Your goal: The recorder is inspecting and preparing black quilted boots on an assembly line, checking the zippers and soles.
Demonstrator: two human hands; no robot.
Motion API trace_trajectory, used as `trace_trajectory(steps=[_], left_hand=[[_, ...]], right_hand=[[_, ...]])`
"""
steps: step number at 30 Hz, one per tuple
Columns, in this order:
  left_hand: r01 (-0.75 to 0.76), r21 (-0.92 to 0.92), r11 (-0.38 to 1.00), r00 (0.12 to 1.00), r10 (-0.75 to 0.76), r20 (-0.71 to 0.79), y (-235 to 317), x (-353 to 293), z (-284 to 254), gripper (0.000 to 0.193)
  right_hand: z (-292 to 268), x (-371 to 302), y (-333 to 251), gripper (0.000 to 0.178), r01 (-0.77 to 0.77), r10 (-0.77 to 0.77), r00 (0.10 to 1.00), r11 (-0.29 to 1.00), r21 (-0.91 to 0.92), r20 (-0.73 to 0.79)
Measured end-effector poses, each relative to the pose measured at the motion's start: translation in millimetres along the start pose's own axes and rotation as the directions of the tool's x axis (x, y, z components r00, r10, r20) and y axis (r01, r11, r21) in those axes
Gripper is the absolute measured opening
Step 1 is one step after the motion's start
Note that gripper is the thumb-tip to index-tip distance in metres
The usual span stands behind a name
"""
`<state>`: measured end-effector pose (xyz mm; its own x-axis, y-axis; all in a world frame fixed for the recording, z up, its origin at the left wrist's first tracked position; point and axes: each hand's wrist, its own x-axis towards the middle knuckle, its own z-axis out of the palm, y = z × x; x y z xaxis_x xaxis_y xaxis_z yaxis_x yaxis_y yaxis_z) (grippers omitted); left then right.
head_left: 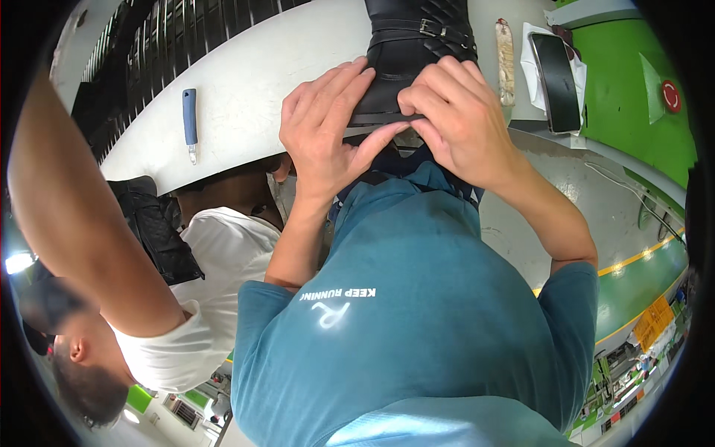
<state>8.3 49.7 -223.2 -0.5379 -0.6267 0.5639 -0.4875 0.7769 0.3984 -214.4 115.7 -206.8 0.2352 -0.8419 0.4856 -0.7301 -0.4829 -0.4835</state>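
A black leather boot (389, 78) lies on the white worktop, with a buckled strap and a quilted panel at its far part. My left hand (322, 123) rests along the boot's left side, fingers stretched out and thumb pointing in to the near edge. My right hand (463, 119) is on the boot's right side with its fingers curled, thumb and forefinger pinched at that same edge. The two thumb tips nearly meet there. Whether a small thread or scrap sits between the fingertips is too small to tell.
A blue-handled tool with a short metal tip (190, 127) lies on the white worktop (246, 89) to the left. At right are a worn pale strip (505, 63), a phone (557, 82) and a green machine with a red button (671, 96). A co-worker's arm (89, 194) reaches in at left.
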Motion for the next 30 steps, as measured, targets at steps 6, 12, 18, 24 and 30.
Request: trace_trajectory(steps=[6,12,18,24,30], left_hand=[[-0.001,-0.051,0.999,0.999,-0.001,-0.037,-9,4,4,0.061],[0.055,-0.064,0.996,0.997,-0.059,-0.057,-4,7,7,0.055],[0.048,-0.034,0.998,0.995,-0.051,-0.086,0,6,10,0.054],[0.004,0.002,1.0,0.985,-0.004,-0.175,5,-5,13,0.053],[-0.044,0.022,0.999,0.969,0.048,-0.244,17,-29,4,0.049]], right_hand=[[-4,9,15,0.029,-0.134,0.113,0.986,0.974,0.182,0.121],[-18,16,24,0.039,-0.079,0.062,0.995,0.967,0.242,0.079],[-12,8,39,0.045,-0.141,0.106,0.984,0.953,0.267,0.14],[-25,2,57,0.079,-0.147,0.176,0.976,0.966,0.211,-0.129],[9,5,68,0.08,-0.413,0.725,0.676,0.226,0.882,0.131]])
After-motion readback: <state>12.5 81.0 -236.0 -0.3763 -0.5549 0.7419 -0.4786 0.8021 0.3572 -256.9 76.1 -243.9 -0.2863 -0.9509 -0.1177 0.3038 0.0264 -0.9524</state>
